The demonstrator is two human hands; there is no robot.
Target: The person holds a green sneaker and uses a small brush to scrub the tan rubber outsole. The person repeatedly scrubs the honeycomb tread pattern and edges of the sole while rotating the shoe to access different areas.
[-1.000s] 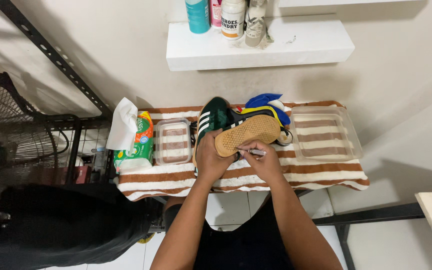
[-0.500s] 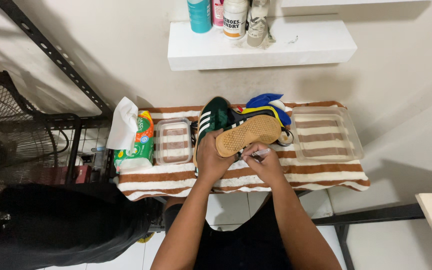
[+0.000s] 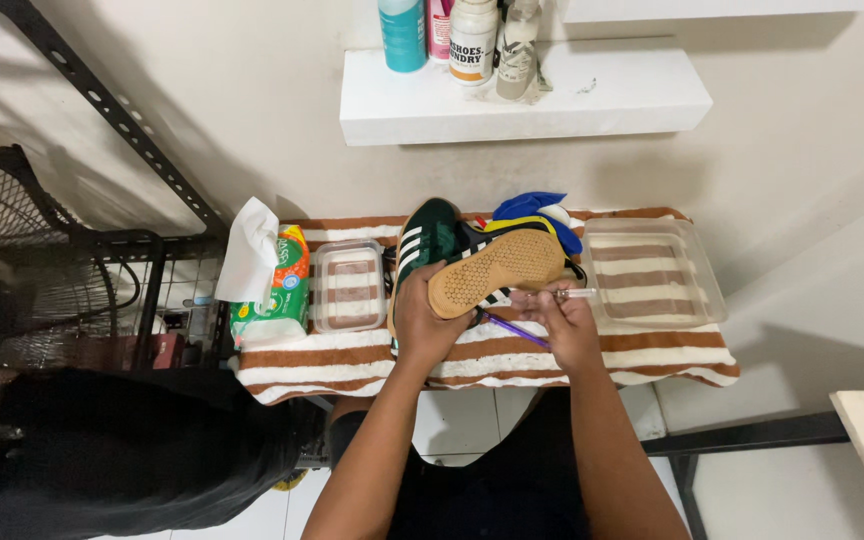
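My left hand [image 3: 424, 322] grips a dark green sneaker with white stripes [image 3: 430, 240], turned so its tan rubber sole [image 3: 497, 270] faces up. My right hand [image 3: 564, 322] holds a thin brush with a purple handle [image 3: 514, 328] and a clear head, its tip by the sole's heel edge. Both hands hover over a brown and white striped towel [image 3: 652, 362] spread on a low table. A second shoe with blue and yellow parts [image 3: 534, 210] lies behind the held one, mostly hidden.
A pack of wet wipes [image 3: 270, 280] with a tissue sticking out and a small clear lidded box [image 3: 350, 286] sit at left on the towel. A larger clear tray [image 3: 654, 270] lies at right. Bottles [image 3: 472, 40] stand on a white wall shelf [image 3: 592, 100]. A black metal rack [image 3: 102, 290] is at left.
The right hand has shifted the brush a little along the edge of the sole. The left hand keeps the shoe in the same place.
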